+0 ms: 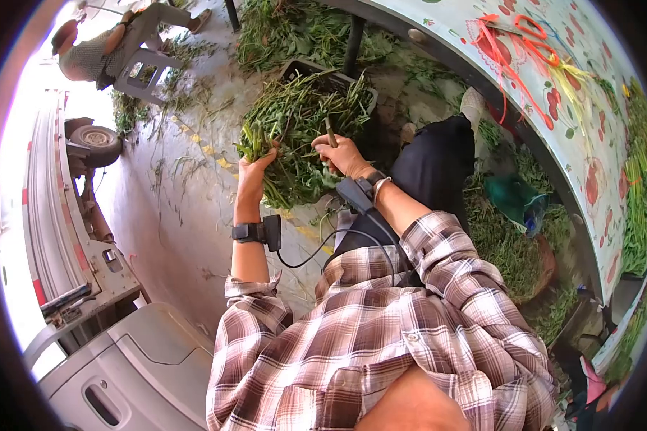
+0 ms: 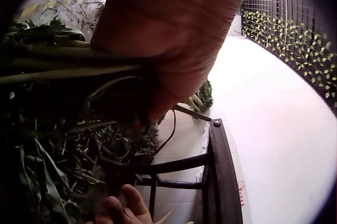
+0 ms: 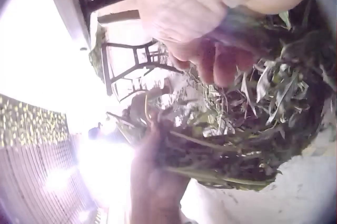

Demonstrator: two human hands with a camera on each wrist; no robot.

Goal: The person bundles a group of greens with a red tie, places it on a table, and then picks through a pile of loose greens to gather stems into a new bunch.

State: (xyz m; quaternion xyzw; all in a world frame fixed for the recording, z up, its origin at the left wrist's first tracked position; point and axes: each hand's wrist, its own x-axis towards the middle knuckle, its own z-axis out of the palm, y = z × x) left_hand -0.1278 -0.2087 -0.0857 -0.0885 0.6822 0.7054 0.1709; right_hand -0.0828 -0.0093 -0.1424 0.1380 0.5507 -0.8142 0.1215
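Observation:
My left hand [image 1: 255, 172] grips a bunch of leafy green stems [image 1: 254, 142] over the left side of a dark crate [image 1: 372, 100] heaped with more greens [image 1: 302, 108]. In the left wrist view, long pale stems [image 2: 68, 71] run out from under the palm. My right hand [image 1: 345, 156] is just to the right of the bunch, over the heap. A short, brownish, stick-like thing [image 1: 330, 131] juts up from its curled fingers; I cannot tell its kind. The right wrist view shows the fingers [image 3: 226, 66] bent inward, with the left hand [image 3: 155, 174] and its stems beyond.
On the right, a patterned table [image 1: 438, 25] holds orange scissors [image 1: 530, 29], red ties and long greens [image 1: 638, 179]. Loose greens litter the floor. A green bag [image 1: 510, 197] lies below the table. A truck [image 1: 72, 215] stands left; a person [image 1: 97, 50] sits at the far left.

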